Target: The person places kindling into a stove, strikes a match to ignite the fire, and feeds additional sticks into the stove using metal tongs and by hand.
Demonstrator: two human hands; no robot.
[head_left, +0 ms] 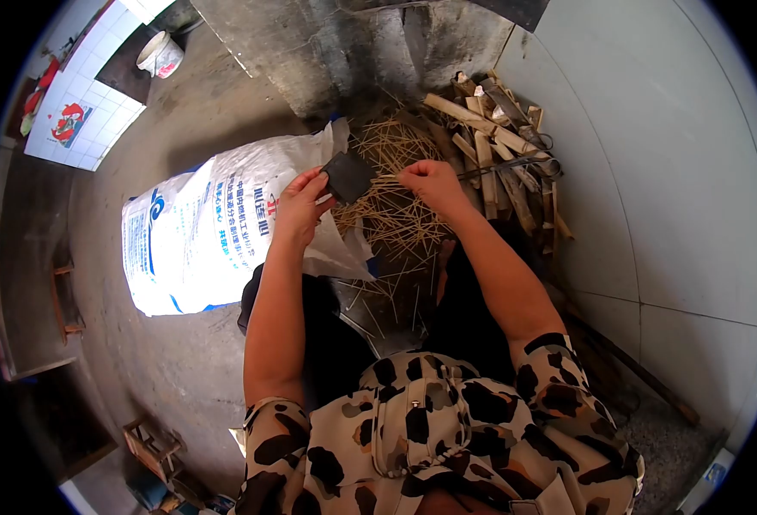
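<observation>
Left hand (pixel 299 206) is holding a dark slab (pixel 349 178), right hand (pixel 433 186) is hovering at thin sticks (pixel 400 225), its grip unclear, white sack (pixel 202 227) is lying alongside

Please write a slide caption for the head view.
Left hand holding a dark flat piece, right hand over a pile of thin sticks.

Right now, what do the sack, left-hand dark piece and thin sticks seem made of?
Sack: probably plastic, slight sheen; bright, creased, printed surface.
Dark piece: matte, flat; maybe card or rubber, can't tell.
Sticks: likely straw or thin wood, dry-looking; pale tan, slender.
</observation>
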